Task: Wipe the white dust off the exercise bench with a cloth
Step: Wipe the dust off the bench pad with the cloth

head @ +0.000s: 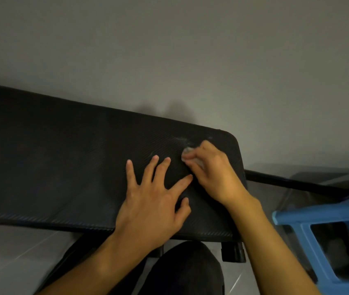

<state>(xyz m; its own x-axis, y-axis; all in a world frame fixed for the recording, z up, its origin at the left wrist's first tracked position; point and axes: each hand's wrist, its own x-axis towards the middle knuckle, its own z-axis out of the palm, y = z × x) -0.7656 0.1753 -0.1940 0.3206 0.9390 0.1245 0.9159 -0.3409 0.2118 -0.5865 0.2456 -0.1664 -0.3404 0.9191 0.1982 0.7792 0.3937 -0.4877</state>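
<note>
A black padded exercise bench (52,162) runs from the left edge to the right of centre, set against a grey wall. Faint white dust (183,141) smears its far right corner. My right hand (214,171) presses a small pale cloth (187,151) onto the pad just below that dust, fingers curled around it; most of the cloth is hidden under the hand. My left hand (154,201) lies flat on the pad beside it, fingers spread, holding nothing.
A blue plastic stool (309,226) stands at the right, close to my right forearm. A black metal bar (292,183) of the bench frame extends right from the pad. A black bench foot (233,252) rests on the grey tiled floor. My dark-clothed knee (186,271) is below.
</note>
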